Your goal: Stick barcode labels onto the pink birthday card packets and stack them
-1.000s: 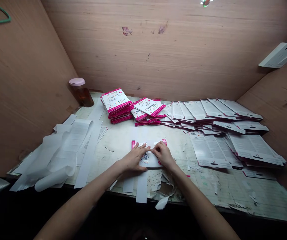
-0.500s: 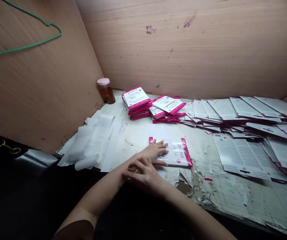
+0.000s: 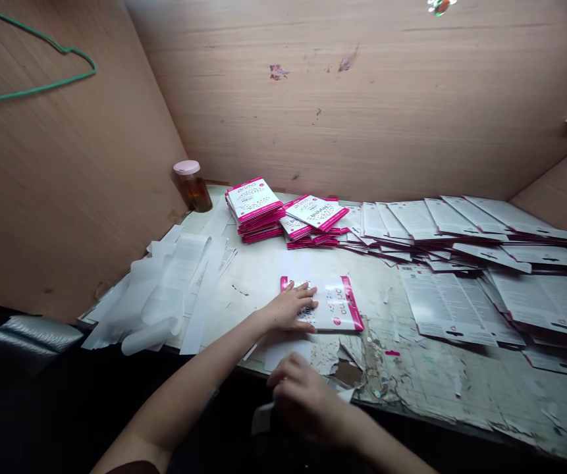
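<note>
My left hand (image 3: 290, 308) lies flat with spread fingers on a white and pink printed packet (image 3: 335, 303), which rests near the front edge of the worktop. White paper (image 3: 288, 349) shows from under the near side of the packet. Closer to me, past the table edge, my right hand (image 3: 307, 398) is closed with curled fingers and blurred by motion. A white strip (image 3: 262, 419) hangs at its fingers, and another white end shows on its far side; the exact grip is hidden.
Stacked pink and white packets (image 3: 256, 204) stand at the back. Overlapping packets (image 3: 451, 303) cover the right side. Loose white strips (image 3: 164, 289) lie at the left, near a lidded jar (image 3: 193, 187). The worktop surface (image 3: 347, 372) is torn at the front edge.
My right hand has moved from over my left wrist down toward me, and a white strip now shows at it. My left hand stays on the packet. The camera view has shifted slightly.
</note>
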